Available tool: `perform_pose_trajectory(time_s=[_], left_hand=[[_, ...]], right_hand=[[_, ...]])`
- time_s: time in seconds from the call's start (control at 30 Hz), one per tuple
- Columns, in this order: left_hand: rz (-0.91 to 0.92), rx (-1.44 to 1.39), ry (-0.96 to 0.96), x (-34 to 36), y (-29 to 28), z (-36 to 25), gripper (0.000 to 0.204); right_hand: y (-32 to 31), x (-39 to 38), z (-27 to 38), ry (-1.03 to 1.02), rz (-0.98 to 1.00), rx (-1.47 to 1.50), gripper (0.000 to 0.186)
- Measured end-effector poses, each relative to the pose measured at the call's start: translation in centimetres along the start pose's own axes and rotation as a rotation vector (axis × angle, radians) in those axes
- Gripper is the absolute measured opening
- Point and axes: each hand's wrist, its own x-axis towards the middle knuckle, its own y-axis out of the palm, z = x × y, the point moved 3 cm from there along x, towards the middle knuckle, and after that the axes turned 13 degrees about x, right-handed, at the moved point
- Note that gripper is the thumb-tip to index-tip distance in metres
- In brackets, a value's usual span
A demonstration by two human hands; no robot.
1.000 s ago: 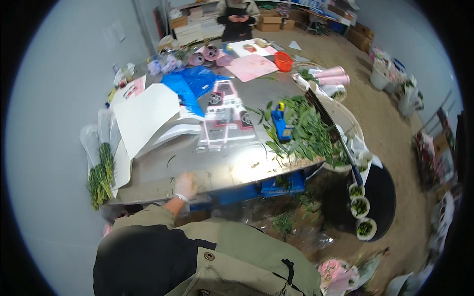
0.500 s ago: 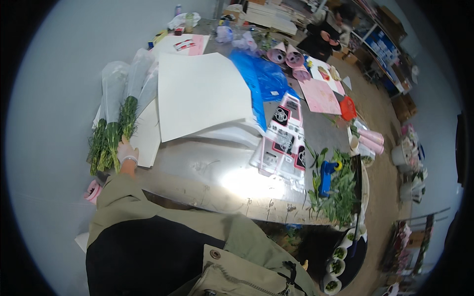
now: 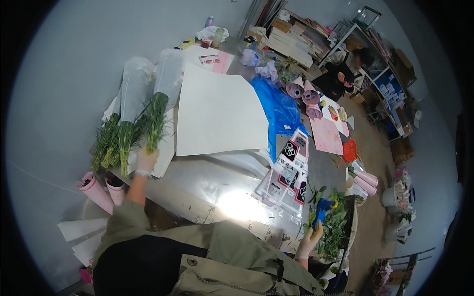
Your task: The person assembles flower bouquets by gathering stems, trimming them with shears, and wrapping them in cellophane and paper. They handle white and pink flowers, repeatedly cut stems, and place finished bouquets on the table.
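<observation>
My left hand [image 3: 146, 161], gloved, is closed round the lower stems of a bunch of green-stemmed flowers [image 3: 156, 118] in a translucent sleeve. Beside it, two similar sleeved bunches [image 3: 127, 143] lie against the wall with their stems toward me. At the right end of the table, my right hand [image 3: 311, 239], also gloved, grips a blue tape dispenser [image 3: 321, 211] with a yellow part at its tip. Loose green leaves [image 3: 335, 224] lie under and around the dispenser. Whatever blooms the sleeves hold are hidden.
A large white sheet [image 3: 222, 116] covers the table's middle, with blue plastic [image 3: 281, 106] and printed plastic sleeves [image 3: 289, 170] to its right. Pink-wrapped bundles [image 3: 295, 89] and a red basket [image 3: 350, 150] stand beyond. Across the room is another person [image 3: 340, 76]. Pink rolls [image 3: 95, 190] stand at left.
My left hand has raised the held bunch slightly and moved it right, apart from the others. My right hand has come into view and taken hold of the tape dispenser.
</observation>
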Motion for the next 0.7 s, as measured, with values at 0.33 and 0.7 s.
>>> perform_pose_trajectory(time_s=[0.33, 0.7], left_hand=[[0.099, 0.229, 0.465, -17.3, 9.6, -10.6, 0.032], [0.656, 0.261, 0.917, -25.4, 23.0, -24.1, 0.110]], right_hand=[[25.3, 10.4, 15.1, 0.330, 0.833, 0.787, 0.051], [12.8, 8.0, 4.7, 0.331, 0.773, 0.676, 0.041]])
